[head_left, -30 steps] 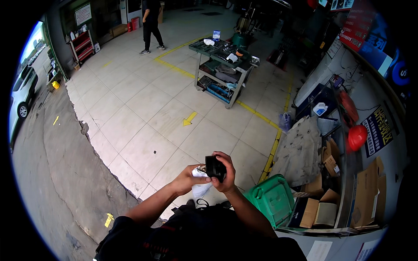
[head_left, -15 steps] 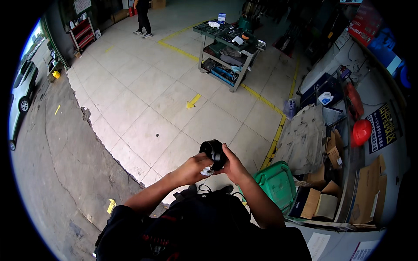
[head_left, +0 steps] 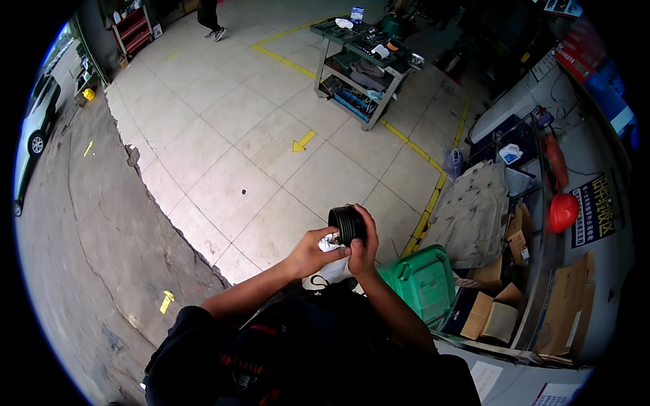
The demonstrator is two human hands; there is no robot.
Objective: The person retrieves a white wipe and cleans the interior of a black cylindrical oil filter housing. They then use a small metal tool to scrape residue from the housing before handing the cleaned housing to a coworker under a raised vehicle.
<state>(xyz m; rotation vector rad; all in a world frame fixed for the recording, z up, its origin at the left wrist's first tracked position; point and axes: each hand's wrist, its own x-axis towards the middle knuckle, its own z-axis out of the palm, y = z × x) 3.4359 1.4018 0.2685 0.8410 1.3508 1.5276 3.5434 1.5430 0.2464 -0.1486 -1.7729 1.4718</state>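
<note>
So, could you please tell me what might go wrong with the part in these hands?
The black ribbed part is held up in the right hand above the tiled floor, so a slip could drop it there. The white cloth bunched in the left hand, close by the part's edge, might snag on it.

The black ribbed cylinder (head_left: 346, 226) looks slightly glossy; if it is plastic or metal, I cannot tell. The white wipe (head_left: 330, 243) is matt. At right, the green bin (head_left: 425, 281) is of smooth plastic, the red helmet (head_left: 562, 213) glossy. The floor tiles (head_left: 257, 172) look smooth; the concrete ground (head_left: 74, 271) at left, rough.
</note>
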